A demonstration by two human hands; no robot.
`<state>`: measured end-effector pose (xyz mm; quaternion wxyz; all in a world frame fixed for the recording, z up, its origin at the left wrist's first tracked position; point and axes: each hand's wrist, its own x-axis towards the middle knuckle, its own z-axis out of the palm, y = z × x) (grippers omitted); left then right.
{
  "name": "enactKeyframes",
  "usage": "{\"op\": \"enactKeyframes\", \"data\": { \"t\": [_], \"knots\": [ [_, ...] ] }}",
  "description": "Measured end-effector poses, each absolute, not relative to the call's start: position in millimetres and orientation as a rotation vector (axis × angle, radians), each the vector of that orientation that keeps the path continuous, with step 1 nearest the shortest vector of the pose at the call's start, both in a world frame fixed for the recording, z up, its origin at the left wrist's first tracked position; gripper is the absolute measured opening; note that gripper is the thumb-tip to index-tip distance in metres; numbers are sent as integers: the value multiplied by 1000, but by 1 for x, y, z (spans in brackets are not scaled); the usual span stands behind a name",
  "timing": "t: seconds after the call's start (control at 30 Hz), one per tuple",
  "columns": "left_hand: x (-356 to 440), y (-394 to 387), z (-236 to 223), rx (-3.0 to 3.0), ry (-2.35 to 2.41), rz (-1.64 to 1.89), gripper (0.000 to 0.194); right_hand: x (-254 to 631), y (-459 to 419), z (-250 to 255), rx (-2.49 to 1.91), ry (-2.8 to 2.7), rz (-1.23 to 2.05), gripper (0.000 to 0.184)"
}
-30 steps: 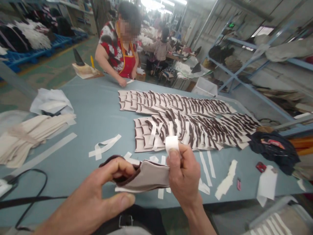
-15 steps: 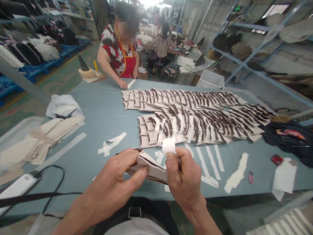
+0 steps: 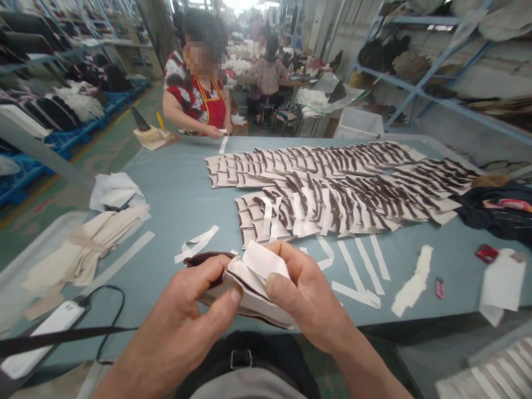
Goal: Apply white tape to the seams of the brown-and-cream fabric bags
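Far left: white power strip (image 3: 44,339), near bundle of beige cloth (image 3: 83,249) on blue-green tabletop (image 3: 178,194). Centre, by near table edge: brown-edged beige piece (image 3: 260,303), between both hands. Left hand (image 3: 178,316) pinches its left end. Piece looks light, soft, bendable — probably best gripped by layered edges, as layers may slide. Right hand (image 3: 311,296) grips white strip (image 3: 264,260) under thumb, over piece — strip seems thin, flexible. Farther right: small pink tool (image 3: 439,288).

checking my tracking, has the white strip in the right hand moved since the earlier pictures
Yes: judged against the near-left corner of the nearer row of pieces, the white strip in the right hand has moved left.
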<state>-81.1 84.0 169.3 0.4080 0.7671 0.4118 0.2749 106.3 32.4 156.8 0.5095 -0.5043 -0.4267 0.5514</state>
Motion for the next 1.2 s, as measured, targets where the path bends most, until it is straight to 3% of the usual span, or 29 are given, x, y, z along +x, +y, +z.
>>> {"op": "enactKeyframes", "data": {
  "t": [0.2, 0.4, 0.77, 0.9, 1.03, 1.2],
  "knots": [
    [-87, 81, 165, 1869, 1067, 739, 18, 99, 34, 161, -1250, -1148, 1279, 33],
    [-96, 73, 163, 1755, 1060, 620, 24, 96, 33, 159, -1358, -1279, 1203, 31],
    [-93, 80, 180, 1768, 1002, 768, 29, 77, 26, 152, -1368, -1405, 798, 18],
    [-92, 98, 200, 1829, 924, 758, 34, 80, 41, 168, -1384, -1485, 480, 23],
    [-84, 122, 214, 1933, 855, 1010, 36, 82, 66, 187, -1340, -1507, 200, 28],
    [-86, 133, 208, 2018, 832, 1304, 38, 72, 85, 193, -1314, -1531, 151, 35]
  ]
}}
